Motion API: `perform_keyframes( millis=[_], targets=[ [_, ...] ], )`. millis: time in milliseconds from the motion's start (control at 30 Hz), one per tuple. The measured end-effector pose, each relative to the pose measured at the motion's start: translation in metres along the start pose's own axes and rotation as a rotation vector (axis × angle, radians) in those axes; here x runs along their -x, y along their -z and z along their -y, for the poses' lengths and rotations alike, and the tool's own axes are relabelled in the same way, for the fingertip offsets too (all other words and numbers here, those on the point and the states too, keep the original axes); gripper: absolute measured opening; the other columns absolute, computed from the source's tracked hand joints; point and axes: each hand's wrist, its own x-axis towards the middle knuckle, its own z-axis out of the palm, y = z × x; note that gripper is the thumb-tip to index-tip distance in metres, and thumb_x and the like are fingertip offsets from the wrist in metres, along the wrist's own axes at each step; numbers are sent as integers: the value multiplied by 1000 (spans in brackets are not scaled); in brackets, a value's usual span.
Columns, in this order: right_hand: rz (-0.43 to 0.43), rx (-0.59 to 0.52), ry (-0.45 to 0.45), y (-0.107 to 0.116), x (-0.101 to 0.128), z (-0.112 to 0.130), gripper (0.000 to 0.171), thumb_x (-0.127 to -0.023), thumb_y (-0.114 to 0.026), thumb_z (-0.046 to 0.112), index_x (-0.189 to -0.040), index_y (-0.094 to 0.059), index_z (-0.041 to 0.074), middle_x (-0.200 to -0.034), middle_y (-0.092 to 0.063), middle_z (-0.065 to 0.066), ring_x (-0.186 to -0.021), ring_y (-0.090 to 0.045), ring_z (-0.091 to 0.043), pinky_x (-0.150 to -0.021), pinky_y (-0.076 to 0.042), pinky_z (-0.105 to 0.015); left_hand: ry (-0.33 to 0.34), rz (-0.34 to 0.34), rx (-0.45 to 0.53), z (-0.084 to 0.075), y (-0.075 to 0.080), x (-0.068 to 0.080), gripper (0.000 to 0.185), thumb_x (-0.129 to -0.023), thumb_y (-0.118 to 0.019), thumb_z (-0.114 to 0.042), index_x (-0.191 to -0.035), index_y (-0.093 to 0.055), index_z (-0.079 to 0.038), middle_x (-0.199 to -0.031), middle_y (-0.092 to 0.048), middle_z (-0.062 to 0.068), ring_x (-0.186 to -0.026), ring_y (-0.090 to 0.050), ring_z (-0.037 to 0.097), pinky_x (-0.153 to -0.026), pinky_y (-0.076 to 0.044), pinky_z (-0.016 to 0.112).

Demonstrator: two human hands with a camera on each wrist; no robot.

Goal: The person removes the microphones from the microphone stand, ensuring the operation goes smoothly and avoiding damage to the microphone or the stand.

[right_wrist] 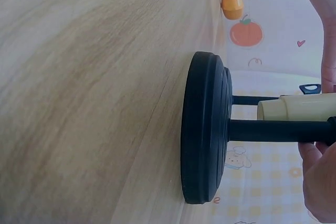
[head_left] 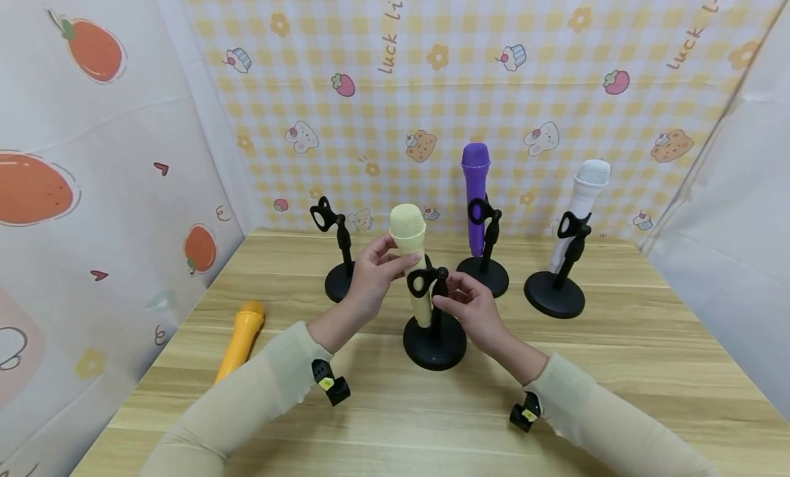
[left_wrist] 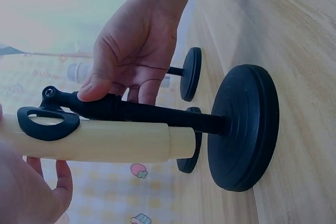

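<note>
In the head view, a pale yellow microphone (head_left: 407, 223) sits upright, slightly tilted, in the clip of a black desk stand (head_left: 435, 353). My left hand (head_left: 374, 275) holds its upper body, thumb in front, just below the mesh head. On the other side, my right hand (head_left: 474, 308) pinches the stand's pole just below the clip. The left wrist view shows the clip ring around the microphone (left_wrist: 126, 141), whose lower end hangs clear of the round base (left_wrist: 244, 129). From the right wrist, the base (right_wrist: 202, 129) appears flat on the table.
Behind stand a purple microphone (head_left: 476, 179) and a white microphone (head_left: 591, 179), each in a black stand. A stand with a bare clip (head_left: 338, 282) is at back left. An orange microphone (head_left: 241, 340) lies on the wooden table (head_left: 395, 429) near my left forearm.
</note>
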Motion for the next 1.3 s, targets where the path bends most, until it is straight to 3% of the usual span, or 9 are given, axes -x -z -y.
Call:
perform_keyframes(
  millis=[300, 567, 767, 1300],
  targets=[
    [4, -9, -1, 0, 1, 0, 35, -87, -71, 0, -119, -58, -3, -101, -56, -9, -91, -57, -21, -83, -52, -28, -27, 4, 25, -3, 0, 1, 35, -85, -72, -3, -118, -63, -2, -109, -63, 5, -86, -60, 15, -80, -51, 32],
    [-3, -5, 1, -1, 1, 0, 34, -87, -71, 0, -118, -58, -3, -101, -55, -9, -91, -56, -21, -83, -52, -27, -32, -6, 38, -6, 0, 2, 35, -86, -70, -2, -119, -61, 0, -107, -62, 5, -88, -59, 16, -94, -46, 53],
    [-12, -2, -14, -1, 1, 1, 33, -87, -71, 0, -117, -58, -3, -101, -55, -8, -91, -56, -21, -83, -51, -27, -34, -7, 31, -8, 0, 2, 35, -86, -70, -2, -119, -61, 0, -108, -63, 4, -90, -60, 18, -85, -52, 36],
    [-11, 25, 0, -1, 3, 0, 34, -87, -71, 2, -117, -57, -5, -100, -55, -8, -92, -55, -21, -83, -51, -26, -86, 0, 63, -11, 3, 4, 35, -85, -69, 0, -119, -61, 2, -108, -64, 4, -88, -62, 16, -82, -53, 32]
  ],
)
